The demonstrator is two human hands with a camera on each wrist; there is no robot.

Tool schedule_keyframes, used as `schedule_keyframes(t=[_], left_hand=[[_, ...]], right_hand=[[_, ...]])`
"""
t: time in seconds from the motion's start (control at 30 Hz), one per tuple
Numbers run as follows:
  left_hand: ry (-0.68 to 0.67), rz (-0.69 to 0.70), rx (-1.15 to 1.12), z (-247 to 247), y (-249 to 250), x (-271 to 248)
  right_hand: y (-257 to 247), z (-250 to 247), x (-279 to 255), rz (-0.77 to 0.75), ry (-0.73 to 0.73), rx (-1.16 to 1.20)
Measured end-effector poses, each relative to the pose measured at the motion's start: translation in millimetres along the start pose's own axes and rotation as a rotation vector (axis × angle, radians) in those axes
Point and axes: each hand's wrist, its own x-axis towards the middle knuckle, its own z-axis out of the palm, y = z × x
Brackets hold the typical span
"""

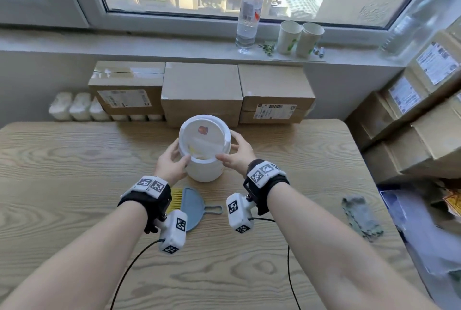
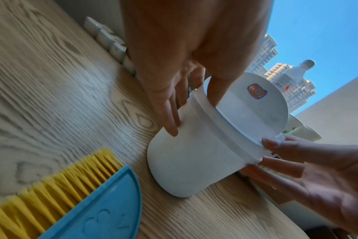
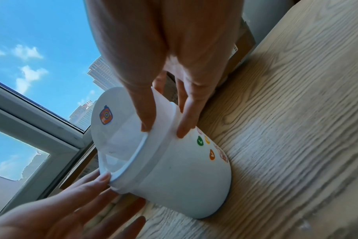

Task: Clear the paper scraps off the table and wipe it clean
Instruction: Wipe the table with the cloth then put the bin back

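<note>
A small white bin (image 1: 204, 171) with a swing lid stands on the wooden table (image 1: 74, 172) near its far edge. The lid (image 1: 203, 135) is tipped open, and pale paper scraps (image 1: 194, 152) show inside. My left hand (image 1: 175, 157) holds the bin's left side, thumb on the front rim and fingers on the wall (image 2: 172, 129). My right hand (image 1: 230, 148) holds the right side, thumb and a finger (image 3: 182, 132) on either side of the rim band. A grey-green cloth (image 1: 361, 215) lies crumpled at the table's right edge.
A blue dustpan (image 1: 192, 207) and a yellow-bristled brush (image 1: 175, 198) lie just in front of the bin, under my wrists. Cardboard boxes (image 1: 202, 95) stand behind the table and more are stacked at the right (image 1: 424, 110). A water bottle (image 1: 248, 10) and paper cups (image 1: 299, 37) stand on the sill.
</note>
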Motion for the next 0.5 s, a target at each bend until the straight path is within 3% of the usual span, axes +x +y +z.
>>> schedule_keyframes(t=[0.27,0.5], left_hand=[[-0.091,0.025,-0.019,55.5,20.8,-10.7],[-0.224,0.077,-0.042,166.2,44.6,-23.8]], right_hand=[[2.7,-59.1,-11.8,-0.058,0.052,0.018],[11.0,-169.5,-25.9,-0.037,0.152,0.045]])
